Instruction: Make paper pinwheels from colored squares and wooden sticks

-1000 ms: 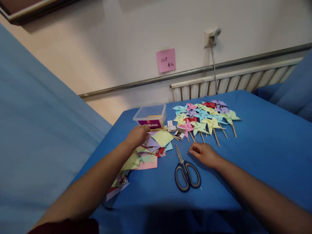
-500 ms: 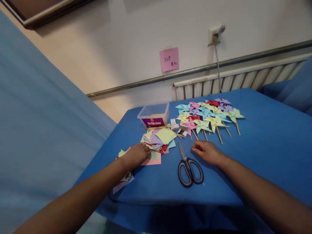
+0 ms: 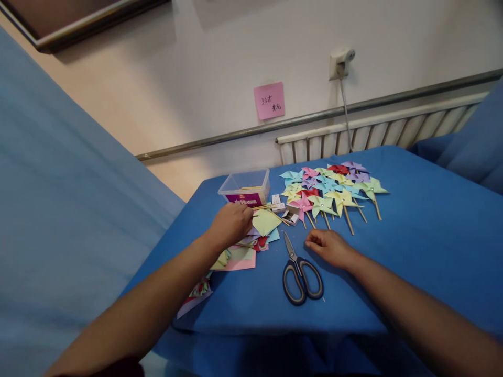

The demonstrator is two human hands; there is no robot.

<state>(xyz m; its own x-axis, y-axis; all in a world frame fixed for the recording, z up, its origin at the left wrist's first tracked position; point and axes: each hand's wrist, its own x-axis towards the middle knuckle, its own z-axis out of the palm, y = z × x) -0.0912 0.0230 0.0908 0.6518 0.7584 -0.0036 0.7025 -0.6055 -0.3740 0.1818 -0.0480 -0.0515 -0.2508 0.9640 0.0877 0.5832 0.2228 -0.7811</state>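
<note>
My left hand (image 3: 232, 225) is over the left part of the coloured paper pile (image 3: 257, 242), its curled fingertips at the thin wooden sticks (image 3: 264, 207) in front of the plastic box. What its fingers hold, if anything, is hidden. My right hand (image 3: 329, 247) rests on the blue cloth with its fingers curled in; nothing shows in them. Between the hands lie scissors (image 3: 301, 272) with dark blue handles, blades slightly apart and pointing away from me. Just beyond the scissors' tip sits a small open box (image 3: 291, 214) with tiny dark pieces inside.
Finished paper pinwheels (image 3: 328, 191) on sticks lie in rows at the back right. A clear plastic box (image 3: 244, 189) with sticks in it stands at the back left. Paper scraps (image 3: 196, 298) lie near the left edge of the blue-covered table (image 3: 424, 235). A radiator (image 3: 377, 125) runs behind.
My left hand has moved away from me and slightly right, from the paper pile's near edge to the sticks by the plastic box. My right hand stays in place.
</note>
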